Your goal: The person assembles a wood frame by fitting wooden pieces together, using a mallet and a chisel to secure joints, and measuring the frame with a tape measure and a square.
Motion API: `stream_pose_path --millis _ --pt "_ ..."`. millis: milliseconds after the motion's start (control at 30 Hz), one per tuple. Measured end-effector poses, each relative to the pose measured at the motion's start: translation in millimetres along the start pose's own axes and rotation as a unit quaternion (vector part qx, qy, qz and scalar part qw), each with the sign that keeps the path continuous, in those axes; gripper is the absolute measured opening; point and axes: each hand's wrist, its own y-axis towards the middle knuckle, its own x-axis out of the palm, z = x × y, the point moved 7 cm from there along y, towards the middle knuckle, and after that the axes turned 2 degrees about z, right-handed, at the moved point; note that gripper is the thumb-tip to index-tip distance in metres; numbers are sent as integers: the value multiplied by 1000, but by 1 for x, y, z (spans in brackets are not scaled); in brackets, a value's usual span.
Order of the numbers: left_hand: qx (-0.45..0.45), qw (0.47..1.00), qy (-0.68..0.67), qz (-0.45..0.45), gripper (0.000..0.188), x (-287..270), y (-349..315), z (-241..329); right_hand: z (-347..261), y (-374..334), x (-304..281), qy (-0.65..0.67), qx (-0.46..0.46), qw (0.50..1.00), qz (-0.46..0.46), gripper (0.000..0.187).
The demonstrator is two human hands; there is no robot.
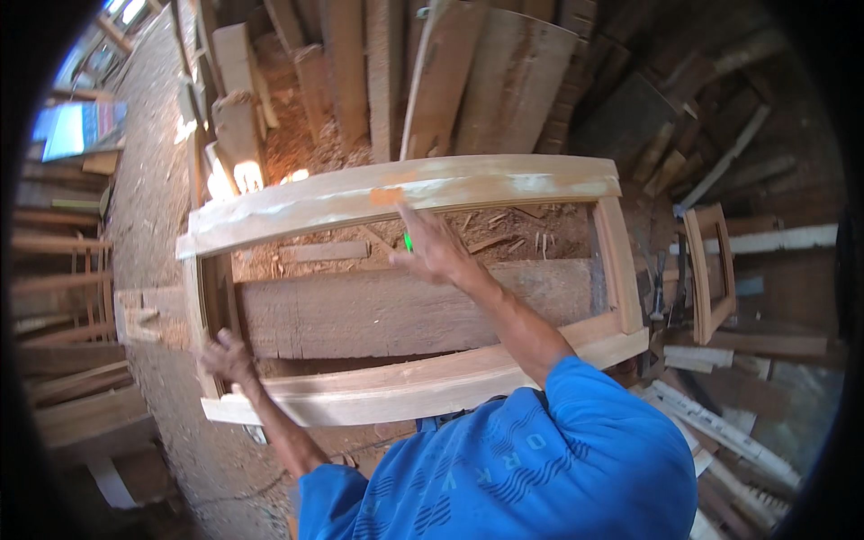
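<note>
Over a wide, rough brown wooden plank [360, 317] lies a large, pale, rectangular wooden frame [513, 184], long sides running left to right in front of the person in a blue printed shirt [531, 459]. Right hand [434, 247] reaches across the opening to the far rail, fingers extended, tips just beside a small flat orange patch [387, 196]; a bright green spot [409, 242] shows by the palm, cannot tell if it's held. Left hand [231, 360] is loosely open, fingers spread, at the frame's left end; cannot tell if it presses on the wood. Whitish streaks mark the far rail. Smaller brown wooden frame [700, 279] stands at right, well apart. Long brown boards [508, 85] lean beyond.
</note>
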Motion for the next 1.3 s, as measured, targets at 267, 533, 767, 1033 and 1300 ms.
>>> stream_pose_path --millis 267,533,767,1033,1300 --pt "435 822 -332 -156 67 -100 -98 452 141 -238 -40 204 202 956 58 68" --pt "622 664 -320 -265 94 -80 -215 630 261 -504 -23 142 535 796 244 44" --pt "591 743 -219 -225 82 -104 -272 658 278 -500 12 260 521 742 333 54" --pt "590 750 -199 -221 79 -97 -266 656 268 -488 5 297 479 749 347 56" --pt "601 728 -197 -267 95 -106 -266 658 265 -500 -2 359 405 770 338 48"
